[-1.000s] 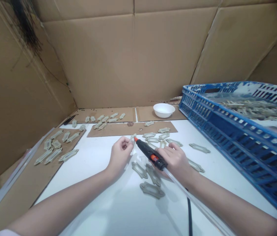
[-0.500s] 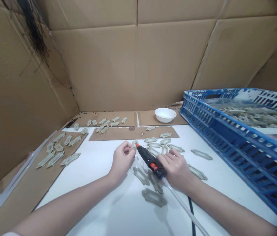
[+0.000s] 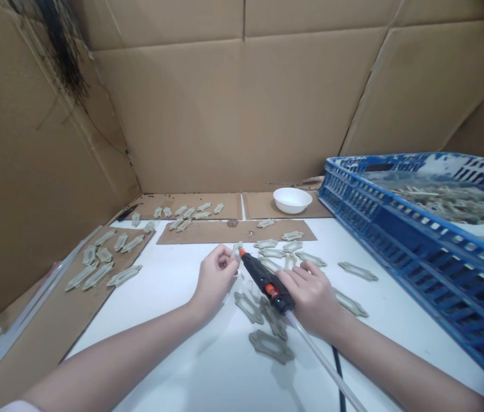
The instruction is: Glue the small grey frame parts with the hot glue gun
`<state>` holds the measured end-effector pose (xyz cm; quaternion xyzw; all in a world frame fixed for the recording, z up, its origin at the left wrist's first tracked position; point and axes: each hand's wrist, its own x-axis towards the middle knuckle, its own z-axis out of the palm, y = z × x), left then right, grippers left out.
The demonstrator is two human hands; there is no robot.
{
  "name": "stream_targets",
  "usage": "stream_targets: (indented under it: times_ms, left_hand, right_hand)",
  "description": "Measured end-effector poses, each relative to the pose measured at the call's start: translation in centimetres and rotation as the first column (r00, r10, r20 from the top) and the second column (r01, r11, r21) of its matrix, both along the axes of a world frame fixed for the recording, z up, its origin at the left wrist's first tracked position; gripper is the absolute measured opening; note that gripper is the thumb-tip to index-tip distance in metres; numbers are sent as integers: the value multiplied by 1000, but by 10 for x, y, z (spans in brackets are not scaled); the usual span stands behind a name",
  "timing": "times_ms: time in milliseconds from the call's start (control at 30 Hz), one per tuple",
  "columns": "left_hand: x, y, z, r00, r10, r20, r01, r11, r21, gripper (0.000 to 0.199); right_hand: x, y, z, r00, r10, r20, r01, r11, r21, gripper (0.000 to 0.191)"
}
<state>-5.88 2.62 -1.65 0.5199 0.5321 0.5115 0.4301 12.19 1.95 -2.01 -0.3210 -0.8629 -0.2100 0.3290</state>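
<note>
Pinched in the fingers of my left hand [image 3: 216,277] is a small greyish-green frame piece [image 3: 237,248], partly hidden by the fingertips. My right hand [image 3: 313,294] is closed around a black glue gun [image 3: 263,277] with an orange tip and an orange trigger area. The gun's tip touches or nearly touches the piece; I cannot tell which. A clear glue stick [image 3: 319,357] sticks out of the gun's back end toward me. Below the gun, several loose frame pieces [image 3: 271,347] lie on the white table [image 3: 173,366], and more lie beyond my right hand.
A blue plastic crate [image 3: 396,246] full of similar pieces stands at the right. A white bowl [image 3: 292,200] sits at the back. Cardboard strips [image 3: 207,233] and a left cardboard sheet [image 3: 48,337] carry more pieces. Cardboard walls [image 3: 233,114] enclose the table. A black cord [image 3: 338,372] runs toward me.
The camera view has shifted slightly. Both hands, the glue gun and the held piece keep nearly the same position relative to each other.
</note>
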Motion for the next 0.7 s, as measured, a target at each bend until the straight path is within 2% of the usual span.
stream_targets:
  times_ms: [300, 500, 700]
  left_hand:
    - [0, -2, -1, 999, 11, -42, -9, 1000, 27, 11]
    - [-2, -1, -1, 997, 20, -73, -17, 999, 45, 12]
    - [-5, 0, 2, 992, 97, -86, -80, 980, 181, 12]
  right_hand:
    - [1, -2, 1, 1000, -6, -1, 6, 1000, 18, 22]
    - [1, -2, -1, 1000, -23, -9, 22, 1000, -15, 19]
    - [5, 4, -8, 1000, -23, -16, 22, 994, -110, 18]
